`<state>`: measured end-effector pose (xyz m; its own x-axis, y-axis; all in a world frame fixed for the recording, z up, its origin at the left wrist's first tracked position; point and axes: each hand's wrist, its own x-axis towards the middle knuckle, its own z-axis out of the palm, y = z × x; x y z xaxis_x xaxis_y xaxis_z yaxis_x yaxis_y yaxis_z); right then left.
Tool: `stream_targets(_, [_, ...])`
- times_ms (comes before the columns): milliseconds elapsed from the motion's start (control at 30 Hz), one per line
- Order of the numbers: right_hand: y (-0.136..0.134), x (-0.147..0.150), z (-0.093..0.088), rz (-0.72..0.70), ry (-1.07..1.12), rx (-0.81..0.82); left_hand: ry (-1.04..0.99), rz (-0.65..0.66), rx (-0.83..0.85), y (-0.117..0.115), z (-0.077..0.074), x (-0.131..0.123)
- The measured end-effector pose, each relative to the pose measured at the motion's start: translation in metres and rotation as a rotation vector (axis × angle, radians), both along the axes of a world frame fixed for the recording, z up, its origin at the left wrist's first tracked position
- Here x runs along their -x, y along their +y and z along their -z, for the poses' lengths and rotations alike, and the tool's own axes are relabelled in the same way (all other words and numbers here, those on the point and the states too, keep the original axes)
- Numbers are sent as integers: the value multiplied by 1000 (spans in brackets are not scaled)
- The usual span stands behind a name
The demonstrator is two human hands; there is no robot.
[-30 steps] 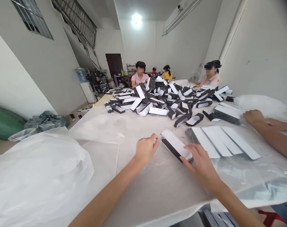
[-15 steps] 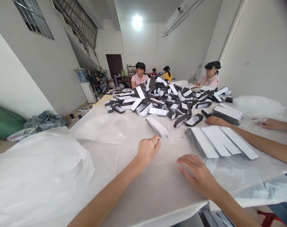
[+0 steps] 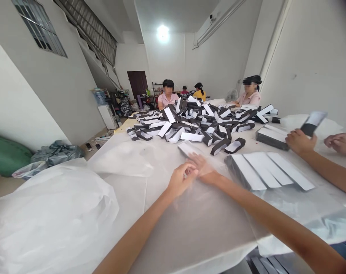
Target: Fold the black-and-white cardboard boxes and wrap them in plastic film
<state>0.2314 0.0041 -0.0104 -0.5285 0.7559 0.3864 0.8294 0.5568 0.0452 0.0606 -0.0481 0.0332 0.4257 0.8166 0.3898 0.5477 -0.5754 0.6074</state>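
Note:
A clear plastic bag [image 3: 187, 147] with a white-topped piece in it lies on the covered table in front of me. My left hand [image 3: 182, 178] is closed at the bag's near end, its fingertips pinched on the thin film. Just beyond and beside it, my right hand [image 3: 200, 167] stretches forward over the bag's mouth, fingers extended and a little blurred; whether they are inside the film I cannot tell. To the right of my right forearm lies a clear bag holding several white-topped boxes [image 3: 254, 173] side by side.
A heap of black and white boxes [image 3: 190, 136] covers the far table. At right, a co-worker's hand [image 3: 301, 140] holds a black box [image 3: 312, 123]; their other hand [image 3: 340, 144] is beside it. A large white plastic bundle [image 3: 53, 217] fills the left side. People sit beyond the heap.
My right hand has moved left and forward from the table to the small bag. My left hand stays at its end. The co-worker's hand has lifted a black box.

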Motion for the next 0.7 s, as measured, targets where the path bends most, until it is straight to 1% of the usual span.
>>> stream_targets(67, [14, 2, 3, 30, -17, 3, -37, -61, -62, 7, 10, 4])
stream_targets(100, [19, 3, 5, 33, -20, 8, 1, -82, -99, 10, 17, 5])
stream_targets(167, [25, 4, 9, 26, -21, 19, 158, -82, -129, 15, 32, 7])
stream_targets(233, [29, 4, 13, 36, -9, 18, 321, -54, -86, 17, 43, 7])
stream_targets(267, [30, 4, 15, 54, 2, 12, 376, -41, -55, 17, 46, 7])
stream_targets(333, [34, 4, 18, 108, 21, -2, 437, -18, -10, 16, 48, 6])
stream_targets(433, [43, 5, 19, 143, 9, -40, 482, 18, 17, 13, 45, 6])
stream_targets(533, [57, 12, 19, 169, 11, -83, 499, 33, 26, 11, 42, 7])
stream_targets(633, [72, 21, 17, 230, 42, -82, 494, 36, 32, 11, 42, 7])
stream_targets(700, [80, 26, 15, 246, 47, -75, 494, 41, 33, 11, 42, 8])
